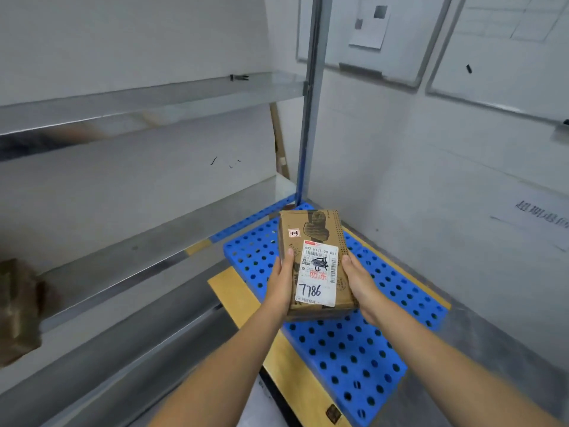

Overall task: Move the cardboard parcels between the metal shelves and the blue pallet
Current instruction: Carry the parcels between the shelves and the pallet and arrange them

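A brown cardboard parcel (314, 238) with a white label marked 7786 is held above the blue perforated pallet (354, 343). My left hand (281, 283) grips its left side and my right hand (358, 280) grips its right side. The metal shelves (147, 97) run along the left, their boards bare near the middle. A second cardboard parcel (18, 309), blurred, sits on a lower shelf at the far left edge.
A metal upright post (311, 103) stands at the shelf's right end, close behind the parcel. Whiteboards (505, 57) hang on the right wall. Yellow floor tape (240, 303) borders the pallet. A flat cardboard strip (278, 140) leans in the corner.
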Tool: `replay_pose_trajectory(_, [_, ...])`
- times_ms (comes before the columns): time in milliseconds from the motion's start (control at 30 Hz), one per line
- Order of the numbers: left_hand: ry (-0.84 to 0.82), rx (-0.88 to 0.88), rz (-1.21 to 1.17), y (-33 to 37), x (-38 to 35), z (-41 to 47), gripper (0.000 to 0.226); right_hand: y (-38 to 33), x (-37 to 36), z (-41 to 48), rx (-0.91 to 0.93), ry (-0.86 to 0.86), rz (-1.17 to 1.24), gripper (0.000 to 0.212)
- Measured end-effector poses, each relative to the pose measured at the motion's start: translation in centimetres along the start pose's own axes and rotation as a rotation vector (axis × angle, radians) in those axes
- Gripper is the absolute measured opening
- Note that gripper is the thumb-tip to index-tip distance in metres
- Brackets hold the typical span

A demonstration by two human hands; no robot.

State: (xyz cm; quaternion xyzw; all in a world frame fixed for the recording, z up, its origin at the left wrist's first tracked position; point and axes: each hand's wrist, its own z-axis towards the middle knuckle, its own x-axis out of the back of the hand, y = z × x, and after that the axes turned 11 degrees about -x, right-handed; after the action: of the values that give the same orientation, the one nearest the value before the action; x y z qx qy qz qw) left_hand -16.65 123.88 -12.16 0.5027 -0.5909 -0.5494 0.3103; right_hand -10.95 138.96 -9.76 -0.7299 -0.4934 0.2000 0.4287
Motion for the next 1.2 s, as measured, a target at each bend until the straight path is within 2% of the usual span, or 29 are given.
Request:
replay_pose_trajectory(300, [0.135,0.036,-0.021,-0.9,-5.9,9.2,0.069,-5.0,4.5,11.1,0.018,-0.129,-0.125,0.044])
replay_pose_trajectory(567, [0.346,0.095,-0.085,-1.9,-12.8,18.5,0.075,-9.5,8.7,23.3,-0.004,-0.26,-0.199,0.041])
replay_pose_trajectory(733, [0.436,0.113,-0.115,-3.2,-15.9,23.3,0.07,-11.4,10.3,30.0,-0.013,-0.301,-0.3,0.042])
replay_pose_trajectory(1000, [0.555,0.164,-0.117,-4.7,-17.0,27.2,0.067,-12.3,10.0,35.6,-0.076,-0.409,-0.375,0.044])
replay_pose_trajectory(1200, [0.608,0.171,-0.079,-4.5,-16.0,29.7,0.06,-13.3,8.5,37.7,-0.058,-0.449,-0.375,0.043])
